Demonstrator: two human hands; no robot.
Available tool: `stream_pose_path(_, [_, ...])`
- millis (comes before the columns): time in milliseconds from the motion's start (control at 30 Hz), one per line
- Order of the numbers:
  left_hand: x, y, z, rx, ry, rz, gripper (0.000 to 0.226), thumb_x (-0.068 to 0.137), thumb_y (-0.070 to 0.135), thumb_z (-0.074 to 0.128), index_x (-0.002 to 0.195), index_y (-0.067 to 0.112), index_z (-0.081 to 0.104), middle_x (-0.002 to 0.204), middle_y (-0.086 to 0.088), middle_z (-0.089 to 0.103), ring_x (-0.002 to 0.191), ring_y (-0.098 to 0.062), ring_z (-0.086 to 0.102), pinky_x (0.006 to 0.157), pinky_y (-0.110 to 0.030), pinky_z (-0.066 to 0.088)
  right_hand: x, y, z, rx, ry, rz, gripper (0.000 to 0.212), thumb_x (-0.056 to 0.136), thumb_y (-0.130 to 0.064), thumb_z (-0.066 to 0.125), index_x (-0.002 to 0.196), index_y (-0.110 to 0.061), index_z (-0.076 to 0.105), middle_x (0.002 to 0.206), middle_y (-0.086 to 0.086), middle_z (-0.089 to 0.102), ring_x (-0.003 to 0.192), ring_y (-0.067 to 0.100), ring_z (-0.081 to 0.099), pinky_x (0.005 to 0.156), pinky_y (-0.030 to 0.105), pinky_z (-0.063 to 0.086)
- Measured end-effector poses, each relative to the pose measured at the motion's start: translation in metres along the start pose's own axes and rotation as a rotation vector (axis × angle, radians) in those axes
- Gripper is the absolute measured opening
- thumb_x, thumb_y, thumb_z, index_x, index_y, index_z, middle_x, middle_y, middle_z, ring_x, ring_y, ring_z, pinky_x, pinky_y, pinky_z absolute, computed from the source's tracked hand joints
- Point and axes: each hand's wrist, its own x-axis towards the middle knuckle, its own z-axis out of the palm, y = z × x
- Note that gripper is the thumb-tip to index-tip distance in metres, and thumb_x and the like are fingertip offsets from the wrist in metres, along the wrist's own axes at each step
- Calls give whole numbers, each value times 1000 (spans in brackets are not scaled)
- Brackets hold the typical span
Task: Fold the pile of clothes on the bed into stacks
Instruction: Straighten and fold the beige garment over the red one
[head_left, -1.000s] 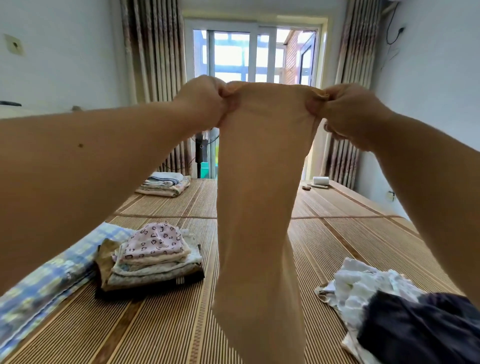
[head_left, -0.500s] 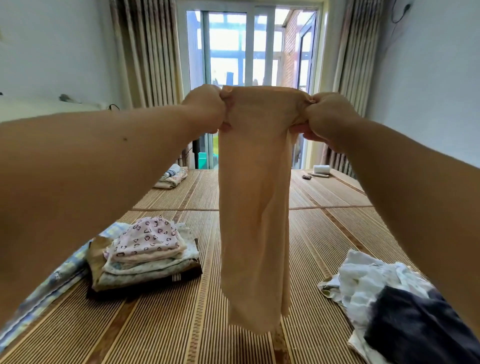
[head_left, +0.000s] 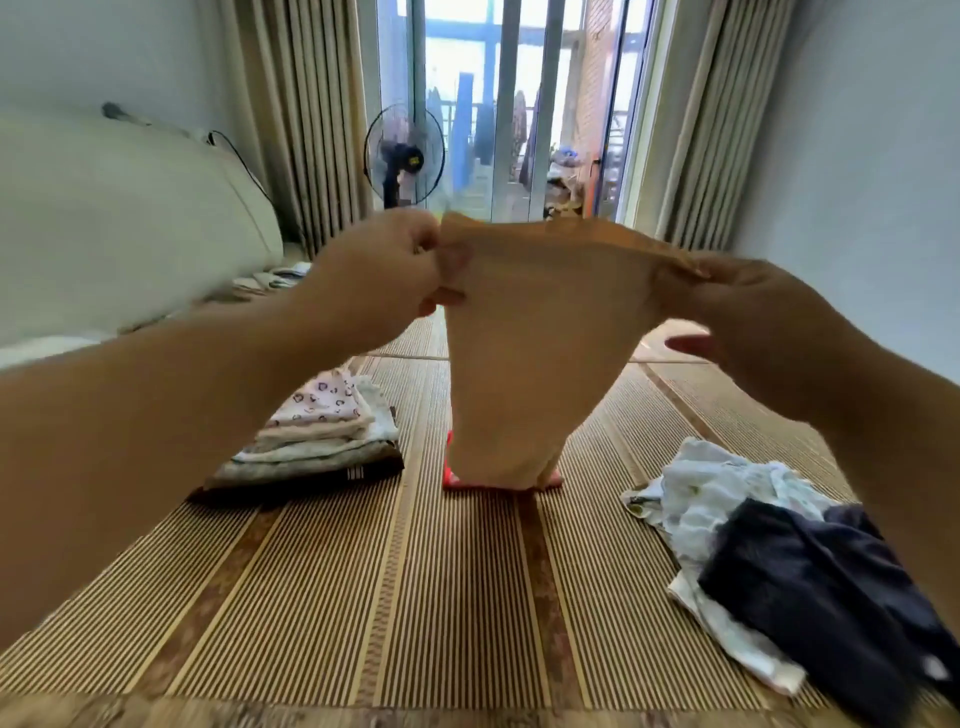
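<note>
I hold a beige garment (head_left: 535, 353) up over the bamboo bed mat (head_left: 415, 597). My left hand (head_left: 384, 270) pinches its top left corner and my right hand (head_left: 748, 317) pinches the top right corner, stretching the top edge wide. The cloth hangs down to a narrow end with a red trim that touches the mat. A folded stack (head_left: 317, 436) topped by a pink heart-print piece lies to the left. An unfolded pile of white and dark navy clothes (head_left: 769, 561) lies at the right.
A standing fan (head_left: 404, 156) is by the glass balcony door (head_left: 514, 104), with curtains on both sides. A white padded headboard (head_left: 130, 218) runs along the left. A light wall bounds the right.
My hands have come down from head height and moved apart, widening the garment's top edge. Its lower end has reached the mat. The view has tilted down.
</note>
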Motion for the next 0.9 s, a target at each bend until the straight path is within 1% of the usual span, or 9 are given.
stream_pose_path(133, [-115,-39,36,97,-361,-203,20,93,22,57,77,34,61,72,19,65,66,2,61,59,-18,46,-88,84,26,27,-267,263,26,87,-35,62,102,-17,72,107,15,69,105,22,62,97,52,46])
stream_pose_path(233, [-186,-67,67,-63,-578,-471,30,96,16,53,74,34,61,71,17,66,68,4,63,60,-15,49,-152,140,58,286,-289,596,35,66,-25,78,90,0,73,92,24,68,76,18,66,73,30,58])
stream_pose_path(300, [-215,-82,82,-118,-667,-584,27,99,16,49,79,31,59,71,13,63,60,6,61,54,-11,45,-185,163,76,411,-290,785,48,54,-25,85,90,4,71,83,19,69,69,19,68,63,28,58])
stream_pose_path(367, [-231,-91,90,-213,-708,-669,18,100,17,46,90,25,58,74,6,60,57,-3,62,49,-16,46,-199,172,84,417,-296,878,33,71,-20,76,93,4,69,83,16,70,71,22,68,66,33,58])
stream_pose_path(467, [-230,-106,94,-252,-704,-687,16,101,23,45,105,25,60,71,4,64,55,-13,61,47,-21,46,-193,175,88,380,-240,926,18,94,-8,51,93,-1,68,84,14,73,73,22,70,68,36,57])
stream_pose_path(633, [-179,-122,103,-203,-531,-645,21,102,28,41,110,21,59,73,1,61,48,-8,53,43,-20,40,-139,180,99,174,-141,796,21,99,-15,47,90,-13,66,66,0,70,57,12,66,58,29,50])
stream_pose_path(733, [-143,-143,122,-173,-344,-700,24,102,29,43,111,12,56,76,-3,62,53,-14,61,47,-25,44,-105,194,109,135,-31,734,17,99,-22,48,104,-18,65,91,7,70,75,18,63,69,35,52])
stream_pose_path(800, [-133,-155,134,-47,-286,-706,31,99,36,47,119,13,52,98,-2,65,67,-15,68,52,-24,47,-98,204,115,13,-30,740,37,94,-33,54,128,-17,53,119,9,63,96,22,61,83,36,48])
stream_pose_path(900, [-153,-169,142,180,-360,-608,55,92,45,57,139,24,40,136,2,53,111,-15,59,90,-30,49,-117,208,120,-340,-114,659,56,92,-31,59,143,-17,38,134,3,54,112,18,54,87,25,38])
